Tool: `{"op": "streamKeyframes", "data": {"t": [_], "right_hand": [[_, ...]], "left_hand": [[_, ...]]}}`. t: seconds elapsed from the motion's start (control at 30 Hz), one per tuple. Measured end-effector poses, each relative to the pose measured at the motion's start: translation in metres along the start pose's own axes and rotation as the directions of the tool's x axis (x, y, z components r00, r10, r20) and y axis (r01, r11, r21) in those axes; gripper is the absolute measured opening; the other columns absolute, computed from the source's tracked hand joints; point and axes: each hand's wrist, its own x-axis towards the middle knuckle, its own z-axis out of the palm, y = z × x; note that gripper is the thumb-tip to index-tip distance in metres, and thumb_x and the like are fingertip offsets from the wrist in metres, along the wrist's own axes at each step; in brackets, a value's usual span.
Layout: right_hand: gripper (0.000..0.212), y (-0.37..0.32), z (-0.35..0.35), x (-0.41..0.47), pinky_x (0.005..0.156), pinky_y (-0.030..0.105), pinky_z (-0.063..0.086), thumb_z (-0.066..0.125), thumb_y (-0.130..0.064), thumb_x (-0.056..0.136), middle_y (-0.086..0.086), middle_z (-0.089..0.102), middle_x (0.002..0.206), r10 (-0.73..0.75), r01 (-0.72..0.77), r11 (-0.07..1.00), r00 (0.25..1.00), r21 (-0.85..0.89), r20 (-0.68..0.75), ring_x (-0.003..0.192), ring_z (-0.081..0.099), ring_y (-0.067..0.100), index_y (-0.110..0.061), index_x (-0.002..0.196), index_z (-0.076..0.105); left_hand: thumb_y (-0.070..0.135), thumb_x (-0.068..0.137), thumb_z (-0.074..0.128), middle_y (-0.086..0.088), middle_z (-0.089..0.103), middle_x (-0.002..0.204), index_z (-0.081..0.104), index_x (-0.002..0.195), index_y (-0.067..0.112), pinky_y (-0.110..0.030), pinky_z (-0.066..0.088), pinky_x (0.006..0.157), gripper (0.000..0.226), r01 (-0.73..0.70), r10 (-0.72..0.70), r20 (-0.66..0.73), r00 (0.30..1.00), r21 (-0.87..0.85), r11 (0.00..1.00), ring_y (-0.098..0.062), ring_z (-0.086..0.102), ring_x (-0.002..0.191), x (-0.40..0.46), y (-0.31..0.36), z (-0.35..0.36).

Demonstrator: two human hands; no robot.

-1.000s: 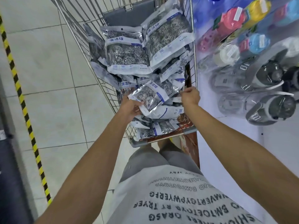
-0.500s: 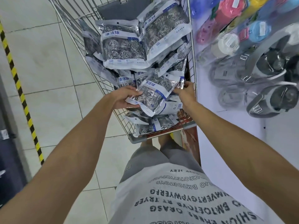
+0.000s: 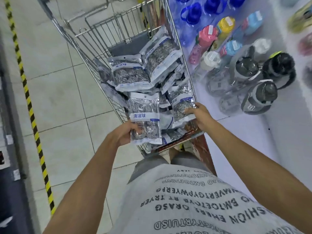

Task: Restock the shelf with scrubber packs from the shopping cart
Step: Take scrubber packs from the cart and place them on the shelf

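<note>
A wire shopping cart [image 3: 116,26] stands in front of me, piled with several clear packs of steel scrubbers [image 3: 130,76] with white and blue labels. My left hand [image 3: 125,133] grips the lower edge of one scrubber pack [image 3: 144,114], holding it upright above the pile at the cart's near end. My right hand [image 3: 199,114] grips a second scrubber pack [image 3: 181,105] by its right edge, close to the cart's right wall.
A white shelf [image 3: 263,135] on the right carries water bottles [image 3: 258,97], coloured ones [image 3: 224,26] further back. A yellow-black striped floor line [image 3: 28,102] runs along the left, beside a dark fixture. Tiled floor lies left of the cart.
My left hand has turned its pack upright and lifted it off the pile. My right hand has taken hold of a second pack by the cart's right wall. The view tilted upward.
</note>
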Motion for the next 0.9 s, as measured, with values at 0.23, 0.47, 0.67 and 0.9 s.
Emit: {"op": "streamKeyframes", "data": {"t": [0.23, 0.47, 0.67, 0.9], "right_hand": [[0.048, 0.065, -0.035, -0.086, 0.095, 0.055, 0.053, 0.069, 0.007, 0.086, 0.017, 0.073, 0.110, -0.051, 0.047, 0.975, 0.999, 0.217, 0.010, 0.100, 0.070, 0.034, -0.006, 0.130, 0.057], [0.088, 0.156, -0.073, -0.148, 0.063, 0.027, 0.055, 0.066, 0.027, 0.068, 0.015, 0.066, 0.107, -0.078, 0.105, 0.950, 0.992, 0.294, -0.103, 0.080, 0.068, 0.025, -0.016, 0.142, 0.044], [0.075, 0.234, -0.114, -0.183, 0.079, 0.045, 0.054, 0.047, 0.032, 0.072, 0.019, 0.067, 0.115, -0.066, 0.173, 0.869, 0.969, 0.463, -0.238, 0.099, 0.067, 0.034, -0.018, 0.126, 0.058], [0.039, 0.283, -0.167, -0.207, 0.069, 0.038, 0.061, 0.064, 0.006, 0.090, 0.011, 0.076, 0.102, 0.064, 0.226, 0.648, 0.935, 0.728, -0.347, 0.085, 0.073, 0.026, -0.013, 0.123, 0.065]], "left_hand": [[-0.017, 0.077, 0.061, -0.024, 0.068, 0.126, 0.058, 0.129, 0.005, -0.037, 0.060, 0.071, 0.057, -0.115, 0.109, 0.041, 0.993, 0.194, 0.974, -0.039, 0.066, 0.112, -0.025, -0.015, 0.021], [0.011, 0.081, 0.085, -0.002, 0.077, 0.115, 0.056, 0.126, 0.020, -0.044, 0.044, 0.092, 0.054, -0.209, 0.185, 0.097, 0.978, 0.399, 0.893, -0.027, 0.064, 0.116, -0.031, -0.037, 0.073], [0.007, 0.081, 0.083, -0.004, 0.078, 0.112, 0.063, 0.122, 0.018, -0.054, 0.045, 0.109, 0.046, -0.196, 0.140, 0.145, 0.979, 0.526, 0.827, -0.026, 0.067, 0.116, -0.024, -0.056, 0.149], [-0.001, 0.077, 0.084, -0.004, 0.080, 0.100, 0.066, 0.115, 0.014, -0.054, 0.055, 0.100, 0.045, -0.095, 0.017, 0.128, 0.992, 0.634, 0.767, -0.029, 0.072, 0.106, -0.006, -0.076, 0.247]]}}
